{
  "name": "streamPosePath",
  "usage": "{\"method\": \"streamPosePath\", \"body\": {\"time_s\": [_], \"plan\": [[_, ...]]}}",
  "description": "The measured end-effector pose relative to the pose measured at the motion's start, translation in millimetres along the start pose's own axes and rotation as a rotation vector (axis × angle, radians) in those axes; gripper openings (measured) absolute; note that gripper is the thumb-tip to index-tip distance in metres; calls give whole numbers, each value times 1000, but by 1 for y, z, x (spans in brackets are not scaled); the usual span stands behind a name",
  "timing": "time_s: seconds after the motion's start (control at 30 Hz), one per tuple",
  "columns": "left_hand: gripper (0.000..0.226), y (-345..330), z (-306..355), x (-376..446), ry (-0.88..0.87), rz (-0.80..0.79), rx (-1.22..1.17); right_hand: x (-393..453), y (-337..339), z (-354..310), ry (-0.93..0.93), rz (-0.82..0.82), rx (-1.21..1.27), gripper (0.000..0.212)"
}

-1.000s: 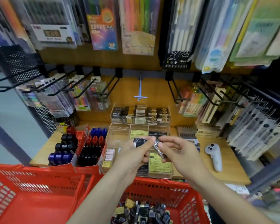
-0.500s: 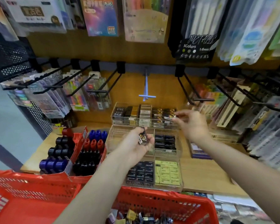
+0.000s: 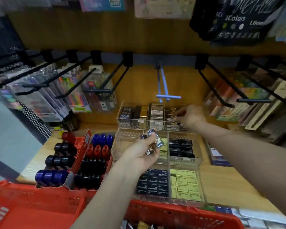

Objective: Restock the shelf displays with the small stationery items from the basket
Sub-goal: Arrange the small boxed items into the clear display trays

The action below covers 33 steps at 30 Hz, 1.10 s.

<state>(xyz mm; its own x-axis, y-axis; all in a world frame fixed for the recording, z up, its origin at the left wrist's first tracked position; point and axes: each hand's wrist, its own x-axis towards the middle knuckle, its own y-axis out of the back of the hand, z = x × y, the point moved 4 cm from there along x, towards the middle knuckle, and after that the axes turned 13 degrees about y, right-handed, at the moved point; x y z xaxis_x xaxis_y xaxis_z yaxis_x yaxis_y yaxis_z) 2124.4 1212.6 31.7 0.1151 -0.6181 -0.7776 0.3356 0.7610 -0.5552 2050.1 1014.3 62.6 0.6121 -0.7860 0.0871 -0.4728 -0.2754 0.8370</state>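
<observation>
Nearest, red basket point(image 3: 180, 217) with some small packs at bottom edge. Above it, left hand point(image 3: 139, 157) gripping a bunch of small stationery packs point(image 3: 153, 141), tilted various ways, count unclear. Beyond, three clear trays point(image 3: 183, 164) of little boxes on the shelf. Farthest, right hand point(image 3: 191, 115) reaching into the back tray point(image 3: 149, 115), fingers blurred, grip impossible to tell.

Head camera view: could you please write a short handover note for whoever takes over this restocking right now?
Left hand: grips a few small foil-wrapped stationery packets above the clear acrylic tiered display tray.
Right hand: reaches into the tray's top tier at its right compartment, fingers blurred, grip unclear.
Done: several tray compartments hold stock.
Left: place the packets from the left hand, then the loose items in the red plastic basket at the bottom edge.
</observation>
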Motion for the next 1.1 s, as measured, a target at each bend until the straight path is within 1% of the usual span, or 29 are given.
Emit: {"method": "streamPosePath", "body": {"time_s": [0.07,0.13,0.17,0.2,0.23,0.27,0.3,0.37,0.5,0.63,0.7,0.77,0.83,0.93,1.03,1.1], "plan": [[25,-2,-1,0,6,11,-15,-11,8,-2,29,61,2,33],[20,-2,0,-2,6,-16,-53,-31,16,-13,170,150,30,22],[19,-3,1,-4,4,-34,-67,-44,17,-19,246,137,107,17],[18,-3,2,-5,1,-47,-72,-59,15,-25,292,68,242,16],[17,-4,2,-6,-4,-56,-69,-74,10,-31,301,-27,406,18],[16,-5,2,-6,-12,-59,-62,-87,6,-35,302,-91,508,22],[17,-6,2,-7,-19,-57,-51,-96,4,-38,313,-107,528,27],[21,-9,-2,-9,-29,-49,-19,-107,2,-41,343,-37,453,32],[25,-10,-8,-12,-53,-30,46,-111,7,-42,360,150,385,26],[16,-8,-7,-13,-98,20,101,-112,15,-36,361,171,400,24],[16,-8,-7,-13,-113,45,142,-113,19,-36,439,174,305,24],[24,-6,-6,-12,-118,69,169,-105,25,-29,472,180,131,24],[28,-5,-6,-13,-104,75,138,-88,36,-14,385,193,-43,27],[31,-6,-6,-14,-66,55,65,-58,46,9,278,163,-210,31],[37,-8,-6,-15,-43,20,57,-38,38,23,178,79,-285,33],[36,-10,-6,-14,-43,8,73,-27,33,28,101,48,-270,34]]}}
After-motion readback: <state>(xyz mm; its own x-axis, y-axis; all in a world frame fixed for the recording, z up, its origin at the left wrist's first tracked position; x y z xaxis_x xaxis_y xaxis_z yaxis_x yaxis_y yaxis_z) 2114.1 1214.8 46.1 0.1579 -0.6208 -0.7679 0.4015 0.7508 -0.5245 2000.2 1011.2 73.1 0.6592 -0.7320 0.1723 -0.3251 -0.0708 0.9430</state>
